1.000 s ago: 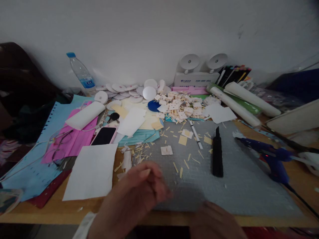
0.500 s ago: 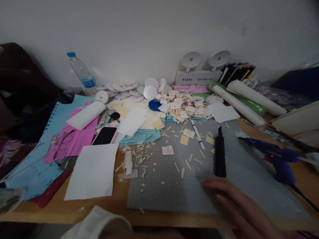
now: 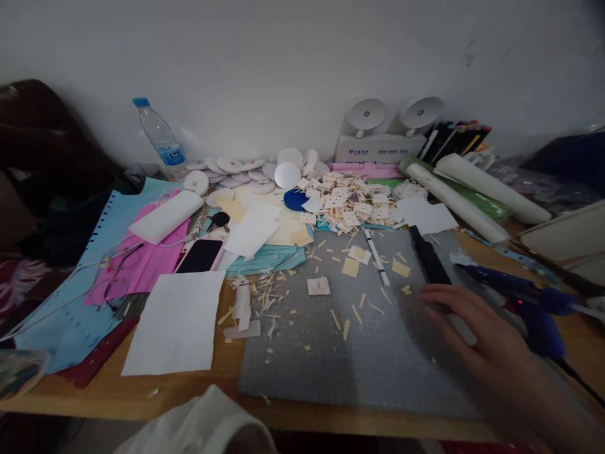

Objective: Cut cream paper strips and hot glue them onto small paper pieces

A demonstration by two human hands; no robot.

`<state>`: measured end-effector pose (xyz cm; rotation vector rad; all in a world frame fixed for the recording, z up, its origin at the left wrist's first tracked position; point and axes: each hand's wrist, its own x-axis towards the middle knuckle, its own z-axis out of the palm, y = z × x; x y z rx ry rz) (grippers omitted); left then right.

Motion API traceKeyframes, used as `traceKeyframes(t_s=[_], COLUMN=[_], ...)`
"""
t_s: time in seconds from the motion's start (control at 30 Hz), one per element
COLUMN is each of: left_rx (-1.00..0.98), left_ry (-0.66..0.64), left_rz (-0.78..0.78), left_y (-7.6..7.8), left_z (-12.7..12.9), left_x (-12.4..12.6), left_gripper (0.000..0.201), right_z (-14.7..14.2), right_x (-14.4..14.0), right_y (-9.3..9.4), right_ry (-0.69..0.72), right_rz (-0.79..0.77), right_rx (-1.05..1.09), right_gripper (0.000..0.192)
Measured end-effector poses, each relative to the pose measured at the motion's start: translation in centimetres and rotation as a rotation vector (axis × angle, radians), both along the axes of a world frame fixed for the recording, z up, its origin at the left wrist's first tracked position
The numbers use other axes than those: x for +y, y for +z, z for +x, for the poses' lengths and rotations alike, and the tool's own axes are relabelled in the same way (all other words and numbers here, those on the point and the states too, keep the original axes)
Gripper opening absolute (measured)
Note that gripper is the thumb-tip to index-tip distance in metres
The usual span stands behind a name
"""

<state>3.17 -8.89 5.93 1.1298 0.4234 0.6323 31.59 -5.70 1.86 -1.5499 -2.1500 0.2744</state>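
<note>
My right hand [image 3: 486, 347] is over the right part of the grey cutting mat [image 3: 378, 372], partly smeared by motion. Its fingers and thumb close around the near end of a long black tool, which looks like a utility knife [image 3: 429, 257]; the far end points away from me. Of my left arm only a white sleeve [image 3: 212, 425] shows at the bottom edge; that hand is out of sight. Left of the knife lie a white marker pen [image 3: 377, 257], a yellow paper square [image 3: 350, 267] and a small white square piece [image 3: 318, 286].
A blue glue gun [image 3: 520, 293] with a red light lies right of my hand. Small pale pieces [image 3: 343, 202] are heaped behind the mat, with white discs [image 3: 246, 170] beside them. Left are a sheet of white paper [image 3: 174, 325], a phone [image 3: 201, 255] and a bottle [image 3: 161, 135].
My right hand has moved forward and to the right. The black knife has shifted away from me and turned, now slanting with its far end to the left. The view has shifted slightly.
</note>
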Motion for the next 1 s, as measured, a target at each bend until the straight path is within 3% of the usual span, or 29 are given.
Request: traceKeyframes(t_s=[0.1,0.17,0.23,0.3,0.37,0.47,0.63,1.0], left_rx=[0.074,0.152,0.408,0.634,0.85,1.073,1.093,0.877], left_ry=[-0.108,-0.132,0.107,0.329,0.412,0.353,0.287,0.498], left_rz=[0.14,0.227,0.586,0.838,0.989,1.136,1.178,0.996], left_y=[1.7,1.8,0.8,-1.1,-3.1,-5.0,-5.3,-4.2], left_z=[-0.5,-1.2,-1.9,-2.4,-2.6,-2.6,-2.4,-3.6], left_x=[1.5,3.5,5.9,8.2,9.8,10.7,10.4,9.8], left_gripper=[0.026,0.027,0.025,0.021,0.03,0.039,0.024,0.025], right_z=[-1.8,-3.4,-5.0,-6.2,-6.8,-6.8,-6.2,-6.5], right_x=[1.6,2.8,4.1,5.3,5.9,6.0,5.1,5.0], right_y=[0.9,1.3,1.6,1.6,1.3,0.5,-0.3,0.1], right_ry=[0.209,0.392,0.553,0.657,0.703,0.704,0.666,0.642], right_rz=[-0.003,-0.05,-0.134,-0.189,-0.221,-0.269,-0.323,-0.429], right_rx=[0.007,0.002,-0.02,-0.049,-0.068,-0.029,0.021,0.076], right_gripper=[0.019,0.021,0.023,0.022,0.023,0.019,0.007,0.01])
